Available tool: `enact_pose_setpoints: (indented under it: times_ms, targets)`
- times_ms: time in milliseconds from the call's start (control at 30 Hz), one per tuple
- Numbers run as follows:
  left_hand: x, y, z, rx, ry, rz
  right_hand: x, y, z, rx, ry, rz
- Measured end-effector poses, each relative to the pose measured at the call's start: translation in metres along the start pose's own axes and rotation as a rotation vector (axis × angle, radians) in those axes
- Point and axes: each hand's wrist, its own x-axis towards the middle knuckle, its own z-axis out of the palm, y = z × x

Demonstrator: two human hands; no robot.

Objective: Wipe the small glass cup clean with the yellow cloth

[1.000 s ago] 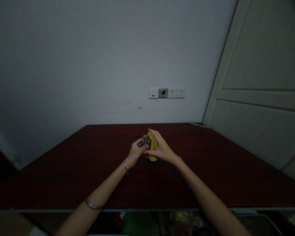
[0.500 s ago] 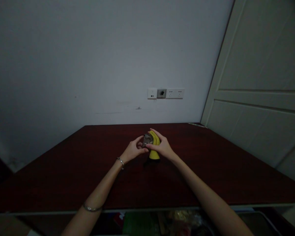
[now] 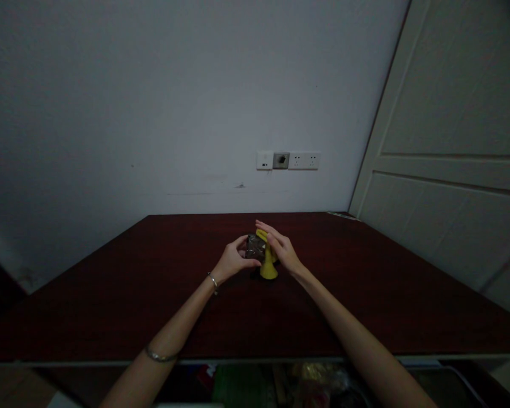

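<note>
My left hand (image 3: 234, 259) is closed on a small dark brown block in shiny clear wrapping (image 3: 255, 247), with the thumb along its near side. Just right of the block stands a yellow horn-shaped thing (image 3: 269, 269), its flared end down at the tabletop and a loop-like part near its top. Around its upper part is my right hand (image 3: 284, 249), fingers over the top and thumb on the near side. The block and the yellow thing look close together; I cannot tell whether they touch. The fingers hide part of the yellow thing.
The dark red table (image 3: 110, 306) runs back to a grey wall with a row of sockets (image 3: 288, 161). A pale panelled door (image 3: 446, 215) is on the right. Beneath the table's front edge are a green item (image 3: 242, 385) and several other things.
The yellow thing has turned, so its narrow stem and flared end face me more. My right thumb has moved off the block and up onto the yellow thing. The left hand keeps its hold.
</note>
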Motion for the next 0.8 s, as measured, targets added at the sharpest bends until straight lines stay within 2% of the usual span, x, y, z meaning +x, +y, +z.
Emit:
enact_pose_setpoints:
  times_ms: [200, 267, 400, 467, 667, 733, 800]
  targets:
    - [0.003, -0.016, 0.0, 0.049, 0.023, 0.076, -0.002, -0.004, 0.002, -0.163, -0.028, -0.183]
    - [0.002, -0.019, 0.0, 0.074, 0.016, 0.089, -0.001, -0.002, 0.002, -0.158, -0.016, -0.181]
    - [-0.002, -0.02, 0.003, 0.097, -0.017, 0.086, 0.002, 0.004, 0.002, -0.073, 0.054, -0.07]
    - [-0.003, -0.02, 0.004, 0.129, -0.002, 0.093, 0.002, 0.005, 0.002, -0.099, 0.064, -0.079]
    - [0.0, -0.02, 0.006, 0.177, 0.077, 0.033, -0.005, 0.0, 0.004, -0.275, -0.121, -0.325]
    - [0.0, -0.021, 0.006, 0.147, 0.068, 0.05, -0.004, 0.0, 0.005, -0.262, -0.098, -0.325]
    - [0.0, -0.021, 0.006, 0.131, 0.047, 0.084, -0.002, 0.003, 0.006, -0.197, -0.012, -0.252]
